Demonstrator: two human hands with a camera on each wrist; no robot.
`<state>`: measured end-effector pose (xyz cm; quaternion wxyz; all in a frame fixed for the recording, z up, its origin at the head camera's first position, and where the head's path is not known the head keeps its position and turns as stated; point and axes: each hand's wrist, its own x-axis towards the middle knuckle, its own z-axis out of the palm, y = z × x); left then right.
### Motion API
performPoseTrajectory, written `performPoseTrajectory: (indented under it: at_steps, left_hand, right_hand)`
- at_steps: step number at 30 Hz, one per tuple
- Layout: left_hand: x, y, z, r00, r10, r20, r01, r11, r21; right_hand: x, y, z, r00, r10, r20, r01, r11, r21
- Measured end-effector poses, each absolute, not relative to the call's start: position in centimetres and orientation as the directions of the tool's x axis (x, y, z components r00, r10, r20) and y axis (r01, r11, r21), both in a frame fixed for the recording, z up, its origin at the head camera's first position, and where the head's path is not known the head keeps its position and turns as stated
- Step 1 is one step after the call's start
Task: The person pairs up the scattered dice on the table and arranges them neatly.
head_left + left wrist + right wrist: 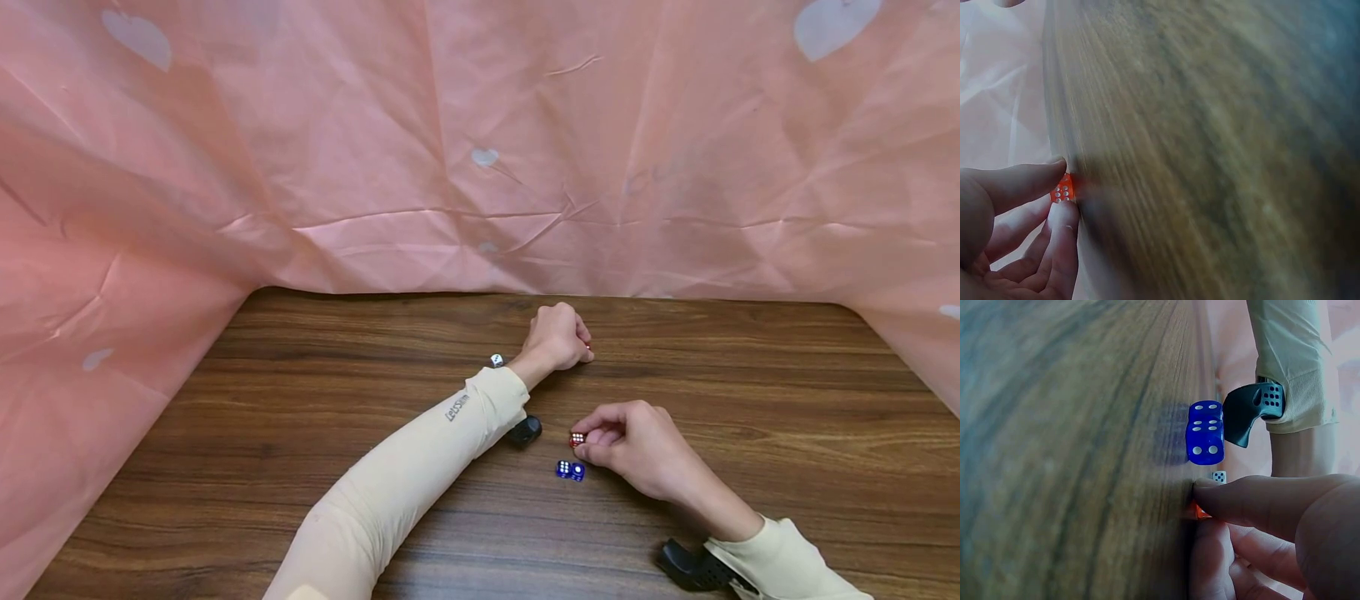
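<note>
My left hand (557, 337) reaches to the far part of the table, pinching a red die (1062, 189) between thumb and fingers. In the left wrist view its six-pip face shows, close to the wood. Nearer to me, my right hand (647, 450) pinches another red die (577, 439), six pips up, by its sides. Just in front of the right thumb lie two blue dice, one (564, 469) with six on top and its neighbour (578, 472) with one. A white die (497, 360) sits beyond the left wrist, partly behind the sleeve in the head view.
The brown wooden table (300, 450) is bordered by pink cloth (465, 167) at the back and both sides. A black wrist device (527, 430) hangs under the left forearm, near the blue dice. Another black device (692, 567) is on the right wrist.
</note>
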<state>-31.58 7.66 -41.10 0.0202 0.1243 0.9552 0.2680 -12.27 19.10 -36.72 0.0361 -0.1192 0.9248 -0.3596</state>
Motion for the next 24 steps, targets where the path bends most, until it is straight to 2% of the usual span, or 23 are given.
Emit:
performPoseTrajectory:
  at_steps: [24]
  left_hand:
    - [-31.38,6.80,-41.07,-0.966,0.254,0.044,0.240,0.825,0.512]
  right_hand:
    - [-12.36,19.07,-36.65,-0.968,-0.250,0.010,-0.191,0.712,-0.675]
